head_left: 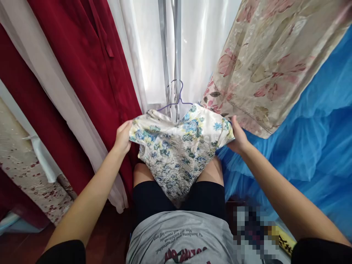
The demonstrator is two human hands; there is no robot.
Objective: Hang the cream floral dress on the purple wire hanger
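Observation:
A white dress with a blue and yellow floral print (176, 154) hangs in front of my legs on a purple hanger (180, 96). My left hand (123, 138) grips the dress at its left sleeve edge. At the opposite sleeve, my right hand (238, 136) pinches the fabric with the thumb on top. Between the two hands the shoulders are spread wide, and the lower part narrows down between my thighs. The hanger's hook shows above the neckline, close to grey vertical straps (178, 44).
Red fabric (82, 66) and pale drapes hang on the left, beside beaded floral cloth (33, 176). White curtains (203, 40) are behind. A beige floral garment (264, 73) and blue tulle (308, 143) hang at the right. A yellow item (283, 238) lies on the floor, lower right.

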